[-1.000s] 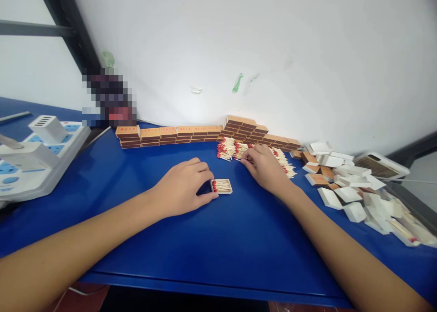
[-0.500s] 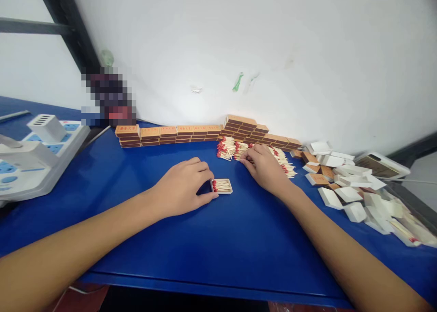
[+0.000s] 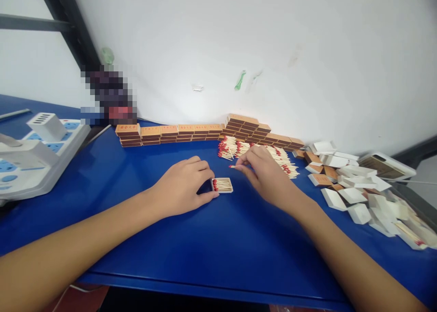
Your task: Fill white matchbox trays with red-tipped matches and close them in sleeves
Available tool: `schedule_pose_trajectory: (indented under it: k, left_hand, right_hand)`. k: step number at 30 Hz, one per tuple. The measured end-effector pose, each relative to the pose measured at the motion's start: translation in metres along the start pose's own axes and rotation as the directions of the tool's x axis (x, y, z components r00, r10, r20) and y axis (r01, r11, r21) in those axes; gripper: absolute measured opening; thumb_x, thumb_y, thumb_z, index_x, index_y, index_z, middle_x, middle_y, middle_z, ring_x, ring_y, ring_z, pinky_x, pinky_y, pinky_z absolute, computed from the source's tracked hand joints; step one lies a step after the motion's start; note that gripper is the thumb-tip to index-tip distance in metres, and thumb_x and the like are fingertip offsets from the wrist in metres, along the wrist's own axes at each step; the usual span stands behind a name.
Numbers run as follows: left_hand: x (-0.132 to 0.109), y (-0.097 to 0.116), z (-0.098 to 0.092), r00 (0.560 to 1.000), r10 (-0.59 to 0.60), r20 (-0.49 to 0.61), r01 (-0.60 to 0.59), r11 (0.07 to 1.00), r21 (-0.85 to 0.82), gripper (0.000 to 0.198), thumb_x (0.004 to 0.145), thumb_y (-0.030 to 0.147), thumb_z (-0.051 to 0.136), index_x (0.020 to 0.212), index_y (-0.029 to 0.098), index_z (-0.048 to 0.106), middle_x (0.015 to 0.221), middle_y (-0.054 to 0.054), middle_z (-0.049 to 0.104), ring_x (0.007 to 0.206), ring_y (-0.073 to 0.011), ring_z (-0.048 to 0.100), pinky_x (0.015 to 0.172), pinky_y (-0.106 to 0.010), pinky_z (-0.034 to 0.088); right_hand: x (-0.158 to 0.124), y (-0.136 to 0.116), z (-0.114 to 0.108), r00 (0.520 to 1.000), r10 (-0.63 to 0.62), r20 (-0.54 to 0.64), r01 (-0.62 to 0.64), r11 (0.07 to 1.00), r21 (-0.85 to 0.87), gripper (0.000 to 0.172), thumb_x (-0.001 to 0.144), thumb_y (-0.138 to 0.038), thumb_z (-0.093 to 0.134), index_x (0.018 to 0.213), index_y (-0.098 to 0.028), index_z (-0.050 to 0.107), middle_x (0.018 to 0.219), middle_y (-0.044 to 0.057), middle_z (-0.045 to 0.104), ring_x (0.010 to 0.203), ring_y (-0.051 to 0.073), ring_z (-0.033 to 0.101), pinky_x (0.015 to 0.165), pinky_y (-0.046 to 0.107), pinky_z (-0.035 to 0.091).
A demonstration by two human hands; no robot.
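A small white matchbox tray (image 3: 222, 185) with red-tipped matches in it lies on the blue table (image 3: 177, 248). My left hand (image 3: 182, 186) rests closed against the tray's left side and steadies it. My right hand (image 3: 264, 172) pinches a few matches, their red tips pointing left just above and right of the tray. Behind that hand lies a loose heap of matches (image 3: 235, 148).
Stacked orange matchboxes (image 3: 177, 133) line the wall at the back. Loose white trays and orange sleeves (image 3: 355, 189) are scattered to the right, next to a phone (image 3: 389, 165). A white power strip with chargers (image 3: 30, 153) sits at the left.
My right hand has drawn back from the heap toward the tray with matches pinched in it. The left hand and the tray have not moved.
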State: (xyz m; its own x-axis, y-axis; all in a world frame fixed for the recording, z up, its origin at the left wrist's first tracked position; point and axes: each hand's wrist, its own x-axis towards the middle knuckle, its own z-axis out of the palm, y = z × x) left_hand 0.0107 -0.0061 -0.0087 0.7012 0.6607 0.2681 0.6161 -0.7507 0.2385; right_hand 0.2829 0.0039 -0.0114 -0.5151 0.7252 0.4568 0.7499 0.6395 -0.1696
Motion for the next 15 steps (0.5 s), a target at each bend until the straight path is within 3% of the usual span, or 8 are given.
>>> schedule_pose_trajectory:
  k: [6, 15]
  left_hand:
    - [0.000, -0.002, 0.001, 1.000, -0.003, -0.016, 0.003, 1.000, 0.015, 0.028, 0.101, 0.043, 0.076, 0.107, 0.016, 0.077, 0.107, -0.009, 0.076, 0.105, -0.0280, 0.067, 0.093, -0.043, 0.057]
    - [0.000, -0.002, 0.002, 0.999, 0.020, -0.042, -0.019, 1.000, 0.008, 0.026, 0.103, 0.041, 0.073, 0.105, 0.015, 0.077, 0.104, -0.007, 0.075, 0.102, -0.0273, 0.068, 0.091, -0.043, 0.057]
  right_hand:
    - [-0.004, -0.038, 0.002, 0.988, -0.129, 0.083, 0.134, 0.989, -0.055, 0.014, 0.111, -0.018, 0.054, 0.101, -0.020, 0.063, 0.101, 0.011, 0.067, 0.097, 0.029, 0.057, 0.087, 0.044, 0.051]
    - [-0.007, -0.044, 0.004, 0.982, -0.139, 0.126, 0.149, 0.986, -0.070, 0.014, 0.110, -0.018, 0.056, 0.104, -0.018, 0.068, 0.102, 0.012, 0.068, 0.096, 0.029, 0.059, 0.085, 0.044, 0.053]
